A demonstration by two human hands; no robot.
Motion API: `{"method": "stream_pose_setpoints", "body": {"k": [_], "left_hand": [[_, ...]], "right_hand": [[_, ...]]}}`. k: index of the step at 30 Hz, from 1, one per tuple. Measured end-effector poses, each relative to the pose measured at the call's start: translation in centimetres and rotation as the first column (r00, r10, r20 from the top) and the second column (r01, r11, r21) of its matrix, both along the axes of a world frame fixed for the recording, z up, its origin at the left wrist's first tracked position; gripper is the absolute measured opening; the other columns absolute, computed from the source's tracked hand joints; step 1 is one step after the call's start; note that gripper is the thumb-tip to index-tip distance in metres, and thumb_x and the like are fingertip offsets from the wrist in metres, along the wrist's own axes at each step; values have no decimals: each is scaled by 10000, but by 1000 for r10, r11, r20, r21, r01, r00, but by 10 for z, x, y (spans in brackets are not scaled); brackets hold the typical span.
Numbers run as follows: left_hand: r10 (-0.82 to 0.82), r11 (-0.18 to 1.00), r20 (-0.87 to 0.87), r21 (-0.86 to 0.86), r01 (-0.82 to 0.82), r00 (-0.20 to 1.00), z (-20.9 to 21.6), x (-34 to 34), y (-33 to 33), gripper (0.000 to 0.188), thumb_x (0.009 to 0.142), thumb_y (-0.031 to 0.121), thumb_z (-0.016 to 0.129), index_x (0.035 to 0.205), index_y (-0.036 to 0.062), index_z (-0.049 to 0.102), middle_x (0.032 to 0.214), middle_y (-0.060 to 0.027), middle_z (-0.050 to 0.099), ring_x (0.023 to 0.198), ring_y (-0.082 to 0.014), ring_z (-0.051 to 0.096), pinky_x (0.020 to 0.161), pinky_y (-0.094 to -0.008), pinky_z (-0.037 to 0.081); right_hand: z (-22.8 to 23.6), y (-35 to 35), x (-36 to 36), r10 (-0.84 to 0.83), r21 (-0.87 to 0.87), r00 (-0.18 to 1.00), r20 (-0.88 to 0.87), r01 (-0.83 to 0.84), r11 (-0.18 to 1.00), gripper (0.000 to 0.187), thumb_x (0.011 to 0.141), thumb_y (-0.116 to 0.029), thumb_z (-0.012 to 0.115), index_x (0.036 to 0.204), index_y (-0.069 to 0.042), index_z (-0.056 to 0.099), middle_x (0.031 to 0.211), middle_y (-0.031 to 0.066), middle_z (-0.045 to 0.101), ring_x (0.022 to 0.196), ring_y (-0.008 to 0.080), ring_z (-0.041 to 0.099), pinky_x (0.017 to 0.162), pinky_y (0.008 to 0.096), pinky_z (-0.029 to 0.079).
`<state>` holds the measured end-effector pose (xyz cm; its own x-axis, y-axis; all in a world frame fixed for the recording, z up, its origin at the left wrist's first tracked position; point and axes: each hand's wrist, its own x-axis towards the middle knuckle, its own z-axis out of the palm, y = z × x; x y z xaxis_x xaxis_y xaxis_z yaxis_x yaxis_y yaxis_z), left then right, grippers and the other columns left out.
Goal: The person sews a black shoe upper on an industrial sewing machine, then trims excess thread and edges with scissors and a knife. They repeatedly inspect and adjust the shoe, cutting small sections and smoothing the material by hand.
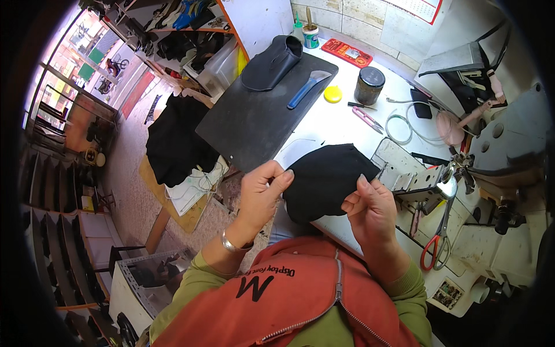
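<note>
A black piece of fabric (326, 182) with a curved outline is stretched between my two hands, above the white table's near edge. My left hand (263, 188) pinches its left edge between thumb and fingers. At its right edge my right hand (373, 208) grips the cloth, thumb on top and fingers curled. Beyond the cloth lies a dark cutting board (254, 124). On that board rest a black shoe upper (274, 63) and a knife with a blue handle (303, 95). The fabric hides part of the tabletop beneath it.
A sewing machine (503, 144) stands at the right, with red-handled scissors (439, 243) beside it. Pink thread snips (367, 120), a dark jar (370, 85), a yellow lid (333, 94) and a red tin (347, 53) sit on the table. Black cloth (179, 139) is heaped at the left.
</note>
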<state>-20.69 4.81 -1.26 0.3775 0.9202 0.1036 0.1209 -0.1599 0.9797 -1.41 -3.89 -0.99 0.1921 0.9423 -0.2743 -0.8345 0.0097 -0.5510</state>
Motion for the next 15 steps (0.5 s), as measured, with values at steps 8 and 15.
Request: {"method": "stream_pose_setpoints", "body": {"k": [8, 15], "left_hand": [[-11, 877, 459, -422, 230, 888, -4, 10, -3, 181, 935, 175, 598, 1005, 9, 580, 995, -42, 625, 907, -92, 578, 845, -229, 449], [72, 672, 556, -640, 372, 828, 6, 16, -8, 353, 945, 149, 588, 1242, -37, 540, 1165, -135, 635, 1007, -205, 648, 910, -314, 520]], "right_hand": [[13, 15, 11, 203, -23, 976, -83, -206, 978, 209, 1020, -252, 449, 922, -83, 524, 995, 60, 612, 907, 179, 579, 804, 347, 449], [-6, 1, 24, 213, 85, 821, 530, -301, 950, 196, 972, -134, 528, 1114, -1, 550, 924, -15, 521, 840, 64, 469, 757, 197, 392]]}}
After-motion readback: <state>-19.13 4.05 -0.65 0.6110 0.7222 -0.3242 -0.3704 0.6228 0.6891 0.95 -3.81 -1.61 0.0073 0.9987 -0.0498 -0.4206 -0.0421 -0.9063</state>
